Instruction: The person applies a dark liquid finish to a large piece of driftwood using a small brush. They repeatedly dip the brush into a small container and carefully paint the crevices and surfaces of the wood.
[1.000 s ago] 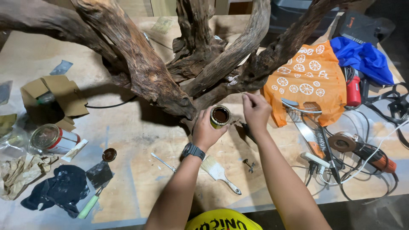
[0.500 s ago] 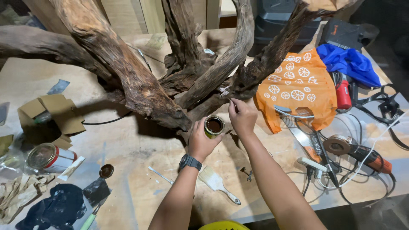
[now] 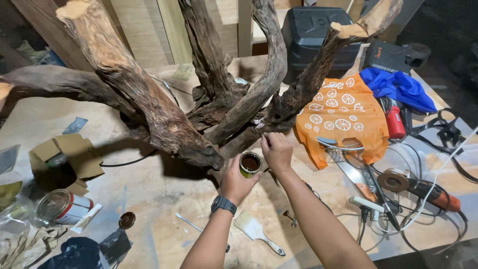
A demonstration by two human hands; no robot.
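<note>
A large gnarled driftwood root [image 3: 164, 114] spreads over the plywood workbench [image 3: 164, 199]. My left hand [image 3: 236, 180], with a black watch on the wrist, holds a small open tin [image 3: 250, 164] of dark brown liquid just below the root's centre. My right hand [image 3: 276, 149] is right beside the tin, fingers pinched on a thin stick-like tool whose tip points up at the dark wood where the branches meet. What kind of tool it is cannot be made out.
A flat paintbrush [image 3: 256, 231] lies near my forearms. At left are a larger tin on its side [image 3: 62, 205], an open cardboard box [image 3: 64, 159], a small lid [image 3: 127, 219] and rags. At right lie an orange patterned bag [image 3: 338, 117], blue cloth [image 3: 398, 87], an angle grinder [image 3: 423, 189] and cables.
The view has moved closer and tilted up. My left hand raised the small tin slightly toward the root, and my right hand stayed beside it, working at the branch junction.
</note>
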